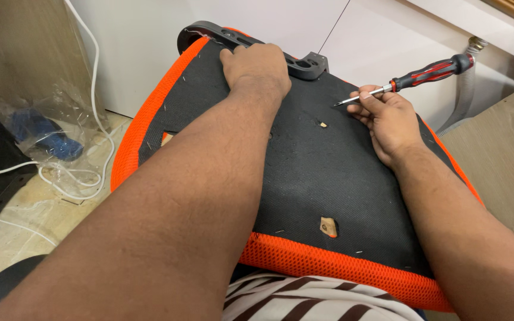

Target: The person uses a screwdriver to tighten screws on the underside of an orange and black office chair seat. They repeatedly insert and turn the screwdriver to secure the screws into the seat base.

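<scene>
Left hand (pixel 256 66) on bracket (pixel 304 62), right hand (pixel 388 119) perhaps pinching screwdriver (pixel 414 77).

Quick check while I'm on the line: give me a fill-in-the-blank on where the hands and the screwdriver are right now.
1. The right hand holds a ____ with a red and black handle.
2. The left hand rests on the dark plastic ____ at the seat cushion's far edge.
3. The cushion's mesh border is coloured ____.

Missing words: screwdriver; bracket; orange
</scene>
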